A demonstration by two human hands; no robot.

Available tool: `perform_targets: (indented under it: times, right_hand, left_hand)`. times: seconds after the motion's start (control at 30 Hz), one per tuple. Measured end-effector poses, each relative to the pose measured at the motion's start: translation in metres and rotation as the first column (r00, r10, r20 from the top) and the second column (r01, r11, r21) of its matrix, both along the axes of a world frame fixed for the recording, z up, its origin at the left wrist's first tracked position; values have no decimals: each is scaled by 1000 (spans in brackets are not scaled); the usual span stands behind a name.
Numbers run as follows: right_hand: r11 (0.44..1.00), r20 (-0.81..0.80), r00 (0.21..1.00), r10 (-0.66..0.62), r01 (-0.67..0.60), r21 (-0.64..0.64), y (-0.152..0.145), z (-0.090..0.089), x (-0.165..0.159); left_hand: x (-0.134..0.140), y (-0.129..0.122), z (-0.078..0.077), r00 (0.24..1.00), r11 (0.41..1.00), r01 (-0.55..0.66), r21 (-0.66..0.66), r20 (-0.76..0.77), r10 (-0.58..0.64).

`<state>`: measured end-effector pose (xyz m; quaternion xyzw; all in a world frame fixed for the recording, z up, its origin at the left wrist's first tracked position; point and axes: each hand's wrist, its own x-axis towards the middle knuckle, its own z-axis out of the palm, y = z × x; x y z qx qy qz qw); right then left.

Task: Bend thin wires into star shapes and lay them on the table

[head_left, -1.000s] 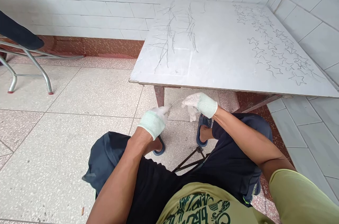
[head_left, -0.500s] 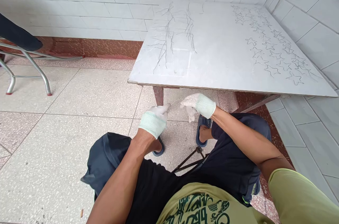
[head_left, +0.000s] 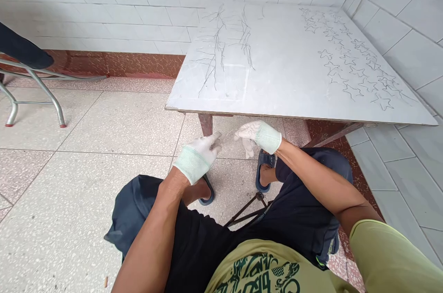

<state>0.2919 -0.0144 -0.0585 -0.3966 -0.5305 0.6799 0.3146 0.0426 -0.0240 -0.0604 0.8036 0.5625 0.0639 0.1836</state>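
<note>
In the head view my right hand point(head_left: 259, 137), in a white glove with a pale green cuff, pinches a thin, light piece of wire point(head_left: 229, 134) between its fingers. The wire sticks out toward the left, slightly curved; the part inside the fingers is hidden. My left hand point(head_left: 200, 153), gloved the same way, is just left of the wire's free end. Its thumb and forefinger are apart, and nothing shows between them. Both hands hang in front of the white-topped table point(head_left: 287, 85), below its front edge.
Long, thin wires point(head_left: 217, 48) lie on the table's left part. Many star-shaped bent wires point(head_left: 360, 71) cover its right side. Tiled walls stand behind and right. Between my feet is a dark metal stand point(head_left: 254, 207). A metal-legged stool point(head_left: 38, 94) and a person's leg point(head_left: 24, 48) are far left.
My left hand has let go of the wire's end and drawn slightly back to the left, its fingers spreading. My right hand stays nearly in place with the wire.
</note>
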Motion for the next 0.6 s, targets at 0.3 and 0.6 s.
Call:
perform_targets:
  times: [0.3, 0.6]
  right_hand:
    - [995, -4, 998, 67, -67, -72, -6, -1, -12]
    - [994, -3, 998, 67, -67, -91, -6, 0, -11]
  left_hand:
    - [20, -5, 6, 977, 996, 92, -17, -189, -94]
    - [18, -11, -22, 971, 976, 203, 73, -145, -191]
